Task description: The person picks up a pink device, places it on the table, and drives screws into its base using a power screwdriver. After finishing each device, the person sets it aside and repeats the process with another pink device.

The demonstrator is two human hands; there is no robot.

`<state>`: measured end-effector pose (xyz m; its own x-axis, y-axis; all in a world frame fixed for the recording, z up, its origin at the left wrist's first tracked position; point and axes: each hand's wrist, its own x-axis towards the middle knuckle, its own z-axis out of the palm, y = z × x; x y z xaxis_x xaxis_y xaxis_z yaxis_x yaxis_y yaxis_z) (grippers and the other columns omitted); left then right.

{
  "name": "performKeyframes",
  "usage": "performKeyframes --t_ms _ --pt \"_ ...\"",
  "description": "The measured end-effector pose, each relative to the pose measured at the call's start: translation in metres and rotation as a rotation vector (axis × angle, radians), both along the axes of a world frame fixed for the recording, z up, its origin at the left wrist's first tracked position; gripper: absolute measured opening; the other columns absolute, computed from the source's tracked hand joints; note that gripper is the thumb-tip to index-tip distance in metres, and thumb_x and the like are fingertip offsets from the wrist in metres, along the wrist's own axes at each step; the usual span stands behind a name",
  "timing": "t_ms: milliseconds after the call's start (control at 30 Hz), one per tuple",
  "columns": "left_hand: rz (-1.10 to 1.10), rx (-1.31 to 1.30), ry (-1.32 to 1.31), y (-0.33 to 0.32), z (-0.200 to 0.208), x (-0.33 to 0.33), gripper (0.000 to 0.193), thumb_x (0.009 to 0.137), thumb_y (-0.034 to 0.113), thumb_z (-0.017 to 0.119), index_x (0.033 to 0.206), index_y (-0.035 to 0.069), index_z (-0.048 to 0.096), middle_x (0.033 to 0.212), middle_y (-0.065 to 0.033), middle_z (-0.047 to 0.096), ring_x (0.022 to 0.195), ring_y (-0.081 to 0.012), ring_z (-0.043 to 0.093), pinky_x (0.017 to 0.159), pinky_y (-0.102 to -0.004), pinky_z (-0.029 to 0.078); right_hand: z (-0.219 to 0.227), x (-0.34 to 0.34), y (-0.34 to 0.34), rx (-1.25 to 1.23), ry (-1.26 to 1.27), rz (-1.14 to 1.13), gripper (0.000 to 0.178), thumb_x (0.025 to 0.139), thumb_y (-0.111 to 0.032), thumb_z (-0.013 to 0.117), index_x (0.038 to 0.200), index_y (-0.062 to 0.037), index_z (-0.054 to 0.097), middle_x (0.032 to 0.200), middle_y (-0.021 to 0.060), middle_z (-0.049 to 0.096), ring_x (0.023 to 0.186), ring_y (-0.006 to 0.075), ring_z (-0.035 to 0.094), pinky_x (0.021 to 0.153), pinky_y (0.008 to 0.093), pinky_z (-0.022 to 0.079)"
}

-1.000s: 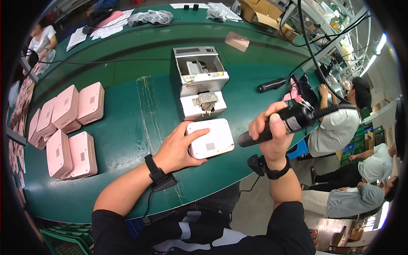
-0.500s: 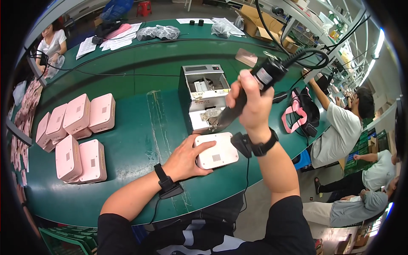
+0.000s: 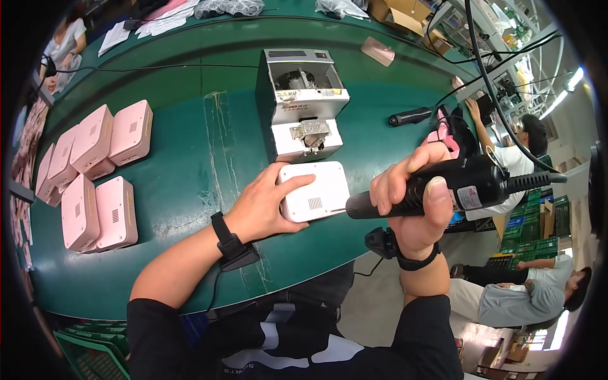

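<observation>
Screwdriver now lowered to white box (under left fingers).

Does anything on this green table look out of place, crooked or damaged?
Nothing stands out. The left hand holds the white rounded plastic box flat on the green table. The right hand keeps the black electric screwdriver at the box's edge. The pink boxes lie in loose rows, none visibly damaged.
</observation>
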<state>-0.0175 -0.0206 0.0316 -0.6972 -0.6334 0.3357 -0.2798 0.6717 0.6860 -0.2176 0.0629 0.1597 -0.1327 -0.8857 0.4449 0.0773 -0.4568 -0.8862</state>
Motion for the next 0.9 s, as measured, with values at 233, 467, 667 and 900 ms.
performKeyframes --t_ms 233,467,667,900 --pt "0.004 -0.002 0.0 0.004 0.001 -0.002 0.08 0.059 0.026 0.089 0.133 0.022 0.058 0.135 -0.0166 0.046 0.119 -0.0377 0.055 0.097 -0.0437 0.051 -0.013 0.004 0.001 0.018 -0.007 0.011 0.04 0.091 -0.044 0.059 0.102 -0.0087 0.042 0.066 0.006 0.052 0.047 0.0162 0.048 0.051 0.0333 0.043" --pt "0.035 -0.009 0.004 0.0 -0.003 -0.001 0.079 0.058 0.027 0.089 0.131 0.022 0.059 0.133 -0.0165 0.048 0.117 -0.0382 0.056 0.096 -0.0441 0.052 -0.02 0.006 -0.004 0.056 -0.016 0.025 0.042 0.089 -0.045 0.062 0.101 -0.0092 0.043 0.066 0.0057 0.052 0.047 0.0159 0.048 0.05 0.0325 0.043" --pt "0.023 0.017 0.024 -0.001 -0.001 -0.001 0.079 0.058 0.028 0.089 0.131 0.023 0.059 0.135 -0.0172 0.046 0.118 -0.0381 0.055 0.097 -0.0437 0.051 -0.02 0.008 -0.005 0.046 0.014 0.066 0.041 0.09 -0.044 0.062 0.102 -0.009 0.043 0.066 0.0057 0.053 0.046 0.0157 0.047 0.05 0.0326 0.043" --pt "0.001 -0.021 0.052 0.004 -0.004 0.001 0.08 0.06 0.031 0.088 0.133 0.024 0.057 0.135 -0.0175 0.045 0.118 -0.0383 0.055 0.098 -0.0436 0.05 0.02 0.017 -0.059 -0.107 -0.051 -0.02 0.027 0.096 -0.032 0.055 0.101 -0.007 0.047 0.065 0.0054 0.052 0.047 0.0161 0.048 0.05 0.0339 0.043"
